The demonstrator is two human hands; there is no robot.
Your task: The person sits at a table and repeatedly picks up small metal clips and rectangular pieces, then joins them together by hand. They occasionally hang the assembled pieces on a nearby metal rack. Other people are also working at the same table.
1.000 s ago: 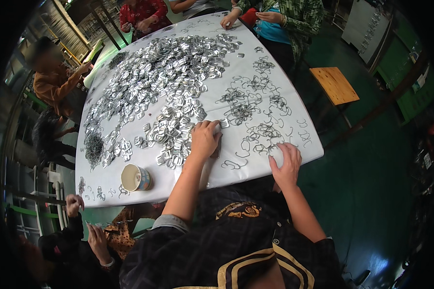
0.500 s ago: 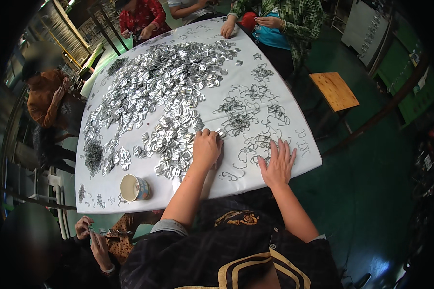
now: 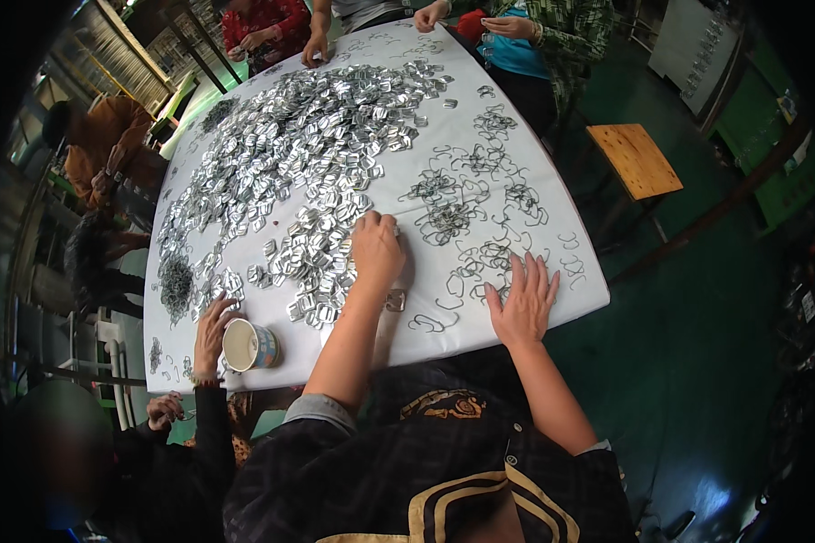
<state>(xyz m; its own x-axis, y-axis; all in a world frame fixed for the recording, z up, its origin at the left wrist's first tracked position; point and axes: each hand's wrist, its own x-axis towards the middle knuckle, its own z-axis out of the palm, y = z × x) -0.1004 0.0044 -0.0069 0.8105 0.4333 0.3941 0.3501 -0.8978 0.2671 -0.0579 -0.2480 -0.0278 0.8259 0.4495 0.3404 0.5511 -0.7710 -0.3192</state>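
My left hand (image 3: 378, 249) bends its fingers down at the right edge of a pile of flat silver metal buckles (image 3: 312, 262). Its fingertips are mostly hidden, and I cannot make out what they hold. One loose buckle (image 3: 396, 300) lies on the white table beside my left wrist. My right hand (image 3: 523, 306) rests flat with fingers spread, holding nothing. Its fingers are next to bent wire hooks (image 3: 484, 264), and a few more hooks (image 3: 434, 321) lie between my two arms.
A larger heap of buckles (image 3: 290, 127) covers the middle of the white table (image 3: 389, 353). A paper cup (image 3: 263, 346) stands near the front left, with a co-worker's hand (image 3: 211, 335) beside it. Other people work around the far side. A wooden stool (image 3: 635, 161) stands at the right.
My left hand has shifted slightly away from me and left; a loose buckle now shows by its wrist. My right hand stays in place. A co-worker's hand has come beside the cup.
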